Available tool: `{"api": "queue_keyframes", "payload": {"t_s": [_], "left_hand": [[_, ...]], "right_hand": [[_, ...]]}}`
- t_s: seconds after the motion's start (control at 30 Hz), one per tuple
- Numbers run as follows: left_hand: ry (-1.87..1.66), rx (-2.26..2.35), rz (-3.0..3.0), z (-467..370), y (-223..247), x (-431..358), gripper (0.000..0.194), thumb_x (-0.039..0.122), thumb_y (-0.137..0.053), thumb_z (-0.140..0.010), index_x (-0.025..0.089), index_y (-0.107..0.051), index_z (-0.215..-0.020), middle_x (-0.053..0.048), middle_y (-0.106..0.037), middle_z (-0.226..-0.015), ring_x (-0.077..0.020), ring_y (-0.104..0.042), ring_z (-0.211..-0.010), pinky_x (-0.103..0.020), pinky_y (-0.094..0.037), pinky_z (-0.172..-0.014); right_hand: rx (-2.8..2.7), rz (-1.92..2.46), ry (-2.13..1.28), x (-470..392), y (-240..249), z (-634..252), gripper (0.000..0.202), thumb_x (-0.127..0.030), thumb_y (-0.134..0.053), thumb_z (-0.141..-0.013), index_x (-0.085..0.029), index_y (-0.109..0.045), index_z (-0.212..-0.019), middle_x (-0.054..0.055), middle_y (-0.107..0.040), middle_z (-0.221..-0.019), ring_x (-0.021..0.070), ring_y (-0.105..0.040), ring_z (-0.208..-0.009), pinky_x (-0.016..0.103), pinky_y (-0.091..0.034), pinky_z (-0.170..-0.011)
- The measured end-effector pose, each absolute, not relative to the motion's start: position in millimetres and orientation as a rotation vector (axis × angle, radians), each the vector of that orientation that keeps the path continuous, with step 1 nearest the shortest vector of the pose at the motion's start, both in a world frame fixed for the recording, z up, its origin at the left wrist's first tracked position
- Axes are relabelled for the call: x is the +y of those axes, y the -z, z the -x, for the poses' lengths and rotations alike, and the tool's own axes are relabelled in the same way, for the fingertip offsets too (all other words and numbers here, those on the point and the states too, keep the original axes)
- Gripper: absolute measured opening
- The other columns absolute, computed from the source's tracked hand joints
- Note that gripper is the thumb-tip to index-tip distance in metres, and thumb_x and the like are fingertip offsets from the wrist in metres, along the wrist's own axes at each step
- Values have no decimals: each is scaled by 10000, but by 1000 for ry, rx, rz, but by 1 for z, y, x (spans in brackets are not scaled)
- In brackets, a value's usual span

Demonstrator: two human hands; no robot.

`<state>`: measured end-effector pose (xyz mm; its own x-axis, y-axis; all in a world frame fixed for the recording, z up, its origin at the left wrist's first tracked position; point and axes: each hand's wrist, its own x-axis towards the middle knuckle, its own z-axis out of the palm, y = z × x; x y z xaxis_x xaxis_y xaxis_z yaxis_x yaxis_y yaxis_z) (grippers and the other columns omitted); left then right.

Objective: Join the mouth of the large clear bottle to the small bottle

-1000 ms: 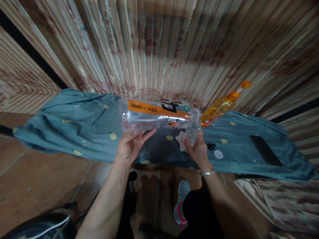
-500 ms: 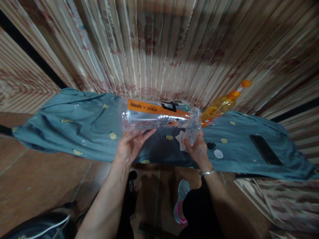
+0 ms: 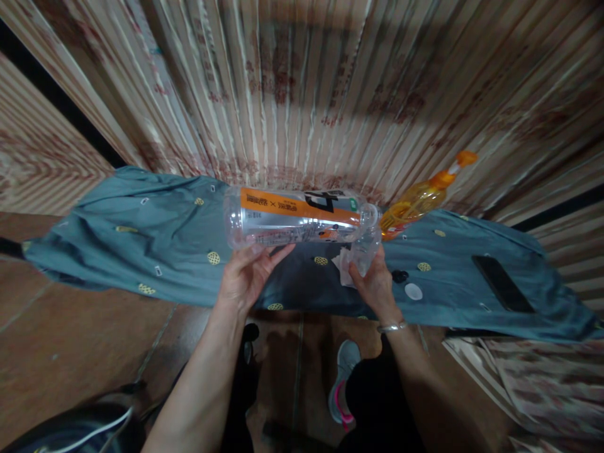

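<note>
A large clear bottle [image 3: 297, 217] with an orange and silver label is held sideways above the cloth-covered table, its neck to the right. My left hand [image 3: 245, 277] grips its base end from below, thumb and a finger spread along the underside. A smaller clear plastic container [image 3: 365, 248] is in my right hand [image 3: 375, 283], touching or very near the bottle's mouth. Just behind it stands an orange pump bottle [image 3: 413, 204], tilted in view. A white paper-like piece [image 3: 346, 267] lies under the small container.
On the blue-green cloth [image 3: 179, 251] are a black phone [image 3: 503, 283] at the right, a white round cap [image 3: 414, 291] and small black objects [image 3: 400, 276]. A pleated curtain [image 3: 292, 94] hangs behind the table.
</note>
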<state>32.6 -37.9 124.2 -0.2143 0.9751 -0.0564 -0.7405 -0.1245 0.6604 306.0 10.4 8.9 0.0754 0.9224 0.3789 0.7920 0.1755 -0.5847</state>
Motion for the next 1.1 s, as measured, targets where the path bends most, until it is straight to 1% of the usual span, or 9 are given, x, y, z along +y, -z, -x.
{"api": "queue_keyframes", "payload": {"t_s": [0.13,0.2,0.33,0.5,0.6,0.7,0.9,1.1], "left_hand": [[-1681,695,-491,-32,-123,-38,373,222,-961,-536,242,-688,-789,-16,-786,-831,-300,-786,-981,-582,-613,-1040],[-1680,689,-497,-32,-122,-38,385,231,-965,-538,246,-694,-812,-19,-784,-832,-297,-785,-981,-575,-613,-1040],[-1673,682,-499,-32,-122,-38,384,221,-954,-539,257,-691,-816,-11,-783,-841,-296,-783,-971,-581,-612,-1037],[-1669,697,-512,-30,-121,-37,381,232,-955,-547,250,-687,-818,-15,-770,-832,-310,-775,-1013,-599,-589,-1068],[-1671,681,-504,-31,-121,-37,376,230,-961,-543,250,-692,-806,-10,-769,-821,-303,-778,-993,-594,-598,-1059],[-1677,675,-493,-31,-122,-38,366,223,-965,-539,254,-693,-782,-8,-774,-825,-289,-780,-958,-580,-614,-1039],[-1677,710,-504,-31,-122,-38,396,247,-952,-546,250,-688,-842,-17,-760,-839,-307,-768,-999,-603,-582,-1070],[-1671,704,-490,-31,-123,-37,427,231,-951,-535,253,-685,-867,-5,-762,-840,-288,-763,-990,-589,-588,-1063]], "right_hand": [[-1739,1624,-221,10,-10,-306,890,-494,-547,-880,7,-324,-1582,324,-634,-1449,442,-645,-1352,660,-572,-1058],[-1735,1626,-218,10,-11,-305,884,-494,-541,-881,11,-333,-1577,327,-632,-1450,444,-637,-1366,655,-568,-1069],[-1734,1627,-226,10,-10,-305,874,-495,-540,-888,-19,-332,-1591,304,-650,-1439,434,-652,-1350,648,-580,-1053],[-1736,1637,-224,11,-9,-306,884,-490,-541,-887,5,-318,-1584,328,-635,-1445,446,-640,-1365,654,-570,-1054],[-1738,1632,-222,11,-8,-306,876,-486,-555,-889,-1,-321,-1580,334,-628,-1452,451,-637,-1367,654,-567,-1050],[-1737,1625,-220,11,-8,-306,865,-475,-565,-888,-22,-324,-1584,317,-635,-1453,438,-644,-1362,639,-570,-1052],[-1740,1636,-221,11,-9,-307,874,-467,-564,-884,-23,-322,-1597,301,-657,-1435,424,-681,-1314,627,-591,-1029],[-1753,1626,-147,13,-2,-309,861,-488,-560,-915,-43,-312,-1609,283,-657,-1434,404,-674,-1323,619,-596,-1041]]}}
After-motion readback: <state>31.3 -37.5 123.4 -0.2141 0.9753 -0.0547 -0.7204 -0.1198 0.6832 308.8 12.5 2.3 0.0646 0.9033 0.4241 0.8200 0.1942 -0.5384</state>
